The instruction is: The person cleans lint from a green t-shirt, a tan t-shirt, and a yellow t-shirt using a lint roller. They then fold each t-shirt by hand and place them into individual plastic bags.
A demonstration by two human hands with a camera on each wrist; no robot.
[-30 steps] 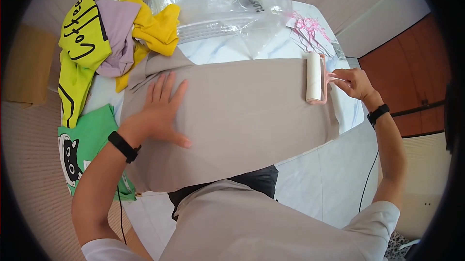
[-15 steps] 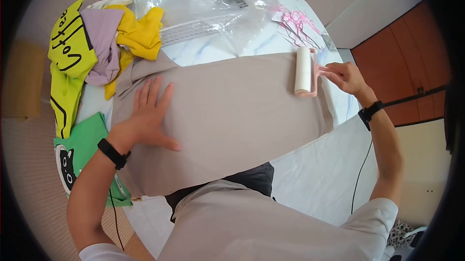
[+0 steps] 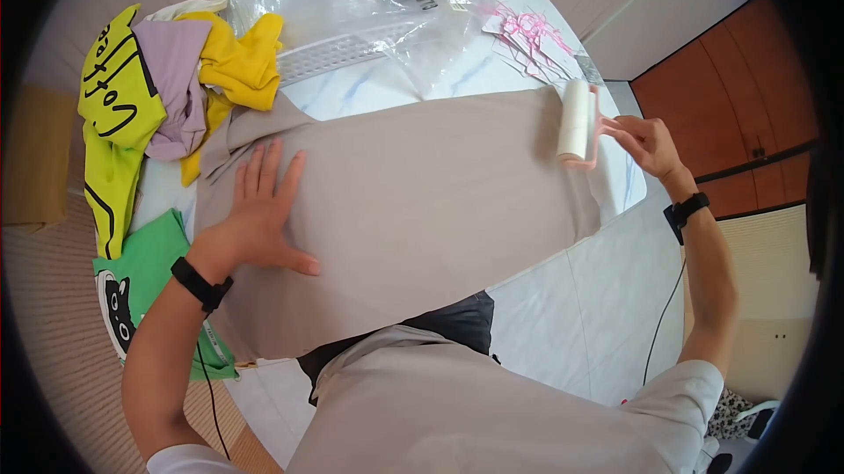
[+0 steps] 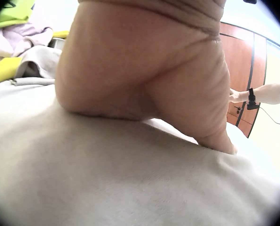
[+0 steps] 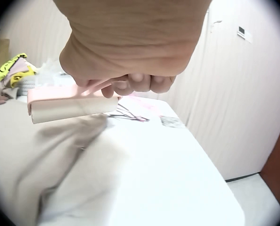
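Note:
A beige-grey garment (image 3: 422, 201) lies spread flat over the table, its left end bunched in folds. My left hand (image 3: 261, 215) rests on it with fingers spread and thumb out; the left wrist view shows the heel of this hand (image 4: 140, 70) on the cloth. My right hand (image 3: 652, 147) grips the pink handle of a lint roller (image 3: 576, 120) with a white roll. The roller is at the garment's right end, near the far corner. In the right wrist view the roll (image 5: 72, 109) hangs just over the cloth, a dark shadow beneath it.
Yellow-green, lilac and yellow clothes (image 3: 180, 87) are heaped at the back left, above a folded green garment (image 3: 154, 267). Clear plastic bags (image 3: 352, 8) lie over a white basket (image 3: 330, 54) at the back. Tags with pink strings (image 3: 532, 34) lie near the table's (image 3: 620, 157) far right corner.
The lint roller has shifted right to the garment's end and tilted a little, apparently lifting off the cloth. My left hand has stayed on the garment while the head view moved slightly.

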